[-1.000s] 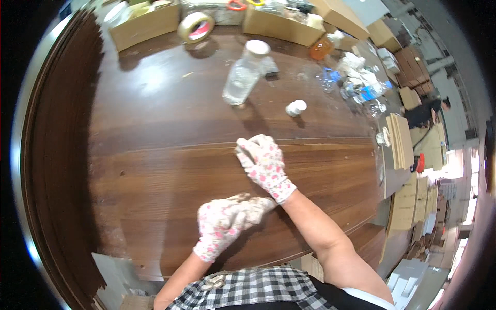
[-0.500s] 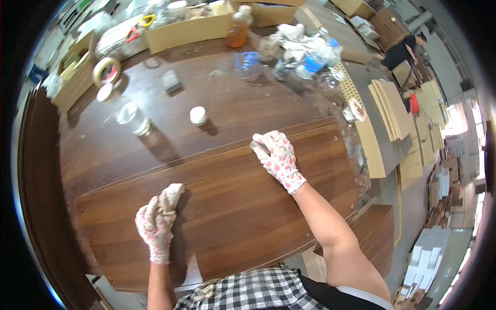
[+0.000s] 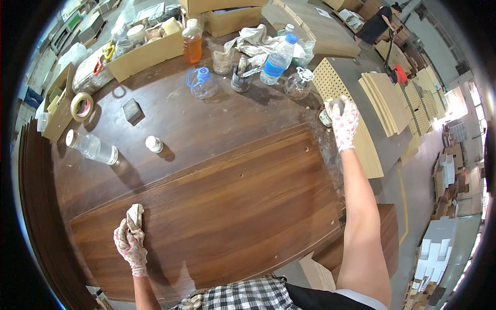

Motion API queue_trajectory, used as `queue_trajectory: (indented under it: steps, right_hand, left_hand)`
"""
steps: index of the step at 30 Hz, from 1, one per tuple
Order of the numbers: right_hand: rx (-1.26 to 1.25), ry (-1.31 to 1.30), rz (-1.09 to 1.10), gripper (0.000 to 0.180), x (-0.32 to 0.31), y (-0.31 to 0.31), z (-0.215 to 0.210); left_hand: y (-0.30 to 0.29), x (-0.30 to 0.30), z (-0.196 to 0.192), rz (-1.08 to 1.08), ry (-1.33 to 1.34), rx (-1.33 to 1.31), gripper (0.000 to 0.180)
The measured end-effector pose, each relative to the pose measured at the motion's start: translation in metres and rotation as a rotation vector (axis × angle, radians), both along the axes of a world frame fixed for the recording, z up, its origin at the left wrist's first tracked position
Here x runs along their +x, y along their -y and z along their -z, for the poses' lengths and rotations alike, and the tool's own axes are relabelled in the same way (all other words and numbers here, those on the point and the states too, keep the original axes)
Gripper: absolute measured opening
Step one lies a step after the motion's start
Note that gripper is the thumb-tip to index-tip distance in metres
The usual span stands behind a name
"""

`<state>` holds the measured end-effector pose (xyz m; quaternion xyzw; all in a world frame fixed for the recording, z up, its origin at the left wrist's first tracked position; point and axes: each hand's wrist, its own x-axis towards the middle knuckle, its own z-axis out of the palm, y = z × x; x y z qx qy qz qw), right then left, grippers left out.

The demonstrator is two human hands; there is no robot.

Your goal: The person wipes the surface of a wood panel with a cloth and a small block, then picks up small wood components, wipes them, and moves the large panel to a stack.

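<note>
My left hand [image 3: 130,250], in a flower-patterned glove, is closed on a crumpled pale rag [image 3: 135,217] above the left end of a brown wood-grain board [image 3: 227,206]. With the arm stretched out to the right, my right hand [image 3: 346,126], gloved alike, is at a small stained white tub [image 3: 325,118] beyond the board's far right corner. Its fingers are curled round a small grey-brown piece [image 3: 337,106], whose exact kind I cannot make out. Several small pale spots mark the board's face.
On the dark table [image 3: 170,121] are a lying clear bottle [image 3: 93,148], a white-capped little jar [image 3: 154,144], a dark block [image 3: 132,110] and a tape roll [image 3: 81,107]. Farther back stand an amber-liquid bottle [image 3: 191,42] and a water bottle [image 3: 278,61]. Pale panels [image 3: 356,134] lie right; a person [image 3: 376,25] works beyond.
My right hand has gone from the board's far edge out right to the white tub, still holding the small piece. My left hand with the rag has shifted left; the view has also shifted.
</note>
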<state>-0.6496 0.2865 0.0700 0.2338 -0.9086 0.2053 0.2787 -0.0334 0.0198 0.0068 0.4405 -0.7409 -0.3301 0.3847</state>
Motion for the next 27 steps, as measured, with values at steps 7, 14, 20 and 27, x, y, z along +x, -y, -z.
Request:
queue_trajectory:
  steps: [7,14,20,27]
  right_hand:
    - [0.079,-0.017,0.031,0.045,-0.04,-0.041,0.029]
    - [0.01,0.203,-0.234,0.048,0.155,-0.06,0.047]
    - [-0.166,0.27,-0.154,0.049,0.173,-0.071,0.063]
    - [-0.178,0.302,-0.12,0.043,0.17,-0.076,0.066]
  left_hand:
    - [-0.03,-0.079,-0.04,0.303,0.63,-0.567,0.047]
    - [-0.068,-0.209,-0.05,0.574,0.819,-0.501,0.048]
    - [-0.151,-0.399,-0.024,0.849,0.33,-0.478,0.05]
    - [-0.164,-0.426,-0.004,0.918,0.167,-0.576,0.039]
